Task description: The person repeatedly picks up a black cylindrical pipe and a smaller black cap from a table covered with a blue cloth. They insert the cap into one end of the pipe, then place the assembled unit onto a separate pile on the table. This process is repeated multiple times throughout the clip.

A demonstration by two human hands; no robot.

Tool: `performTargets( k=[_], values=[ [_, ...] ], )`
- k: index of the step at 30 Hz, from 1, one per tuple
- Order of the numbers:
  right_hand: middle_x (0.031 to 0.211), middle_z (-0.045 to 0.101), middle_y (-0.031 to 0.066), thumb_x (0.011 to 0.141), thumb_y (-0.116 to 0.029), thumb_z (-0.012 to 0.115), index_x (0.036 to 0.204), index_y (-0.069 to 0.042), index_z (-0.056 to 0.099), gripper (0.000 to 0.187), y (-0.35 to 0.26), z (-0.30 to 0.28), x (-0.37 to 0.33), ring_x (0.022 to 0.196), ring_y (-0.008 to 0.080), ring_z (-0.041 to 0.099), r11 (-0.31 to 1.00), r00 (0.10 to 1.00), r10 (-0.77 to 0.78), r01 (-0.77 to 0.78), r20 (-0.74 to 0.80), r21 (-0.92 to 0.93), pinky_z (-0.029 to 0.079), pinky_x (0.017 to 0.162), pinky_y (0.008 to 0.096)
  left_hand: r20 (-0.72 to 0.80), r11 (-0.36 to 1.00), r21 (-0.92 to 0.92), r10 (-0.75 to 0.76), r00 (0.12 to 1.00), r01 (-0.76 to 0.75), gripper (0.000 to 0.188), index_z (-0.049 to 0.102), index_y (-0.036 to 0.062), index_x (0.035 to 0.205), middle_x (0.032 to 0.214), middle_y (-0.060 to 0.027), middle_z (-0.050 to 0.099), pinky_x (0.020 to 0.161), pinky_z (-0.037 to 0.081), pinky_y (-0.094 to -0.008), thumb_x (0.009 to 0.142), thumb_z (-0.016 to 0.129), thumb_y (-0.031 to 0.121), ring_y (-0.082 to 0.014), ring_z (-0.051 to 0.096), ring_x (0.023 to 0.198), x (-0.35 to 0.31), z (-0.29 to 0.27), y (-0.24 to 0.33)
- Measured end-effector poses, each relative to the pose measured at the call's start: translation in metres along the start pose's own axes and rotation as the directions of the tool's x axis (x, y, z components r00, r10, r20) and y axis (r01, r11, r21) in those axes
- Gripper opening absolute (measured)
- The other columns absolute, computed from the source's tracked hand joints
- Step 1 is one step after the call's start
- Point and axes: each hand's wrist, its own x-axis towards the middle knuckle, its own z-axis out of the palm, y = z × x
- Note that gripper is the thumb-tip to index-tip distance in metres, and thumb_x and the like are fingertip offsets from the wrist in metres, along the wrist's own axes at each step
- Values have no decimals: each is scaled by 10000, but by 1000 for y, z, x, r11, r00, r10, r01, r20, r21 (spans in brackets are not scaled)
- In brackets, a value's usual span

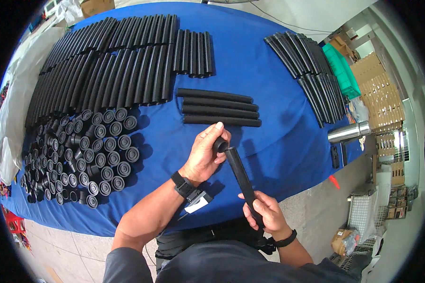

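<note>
My left hand [207,152] pinches a small round black end cap [220,145] between thumb and fingers. Its open side faces the upper end of a black tube [241,174], and the two are very close; I cannot tell if they touch. Fingers of my right hand [264,212] wrap around the tube's lower part, holding it at a slant over the table's front edge. Just beyond my left hand, several black tubes [219,107] lie side by side on the blue tablecloth [278,165]. Many black round caps [111,144] stand grouped at the left.
Rows of black tubes [99,75] cover the far left. Another stack of tubes [311,70] lies at the far right, beside a green bin [340,70]. A steel flask [349,132] rests near the right edge. Cardboard [375,89] and a wire basket [363,212] stand beyond the table.
</note>
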Motion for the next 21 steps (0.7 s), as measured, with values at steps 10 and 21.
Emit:
performTargets(
  k=[10,21],
  values=[
    [790,604,56,1067,-374,496,1327,13,556,470,-10,-1,3,503,93,524,988,988,152,-152,-33,4,427,423,231,16,961,276,23,1000,-26,621,627,59,788,727,-65,596,430,317,-236,1077,362,541,-96,415,507,0,3,1],
    [760,579,24,1078,-285,488,1288,14,587,379,-14,-3,-3,505,66,490,957,980,115,-153,-161,-245,390,435,216,-84,786,607,215,973,-121,647,633,48,676,611,-15,584,513,363,-262,1071,428,518,-78,477,545,-2,8,-5]
  ],
)
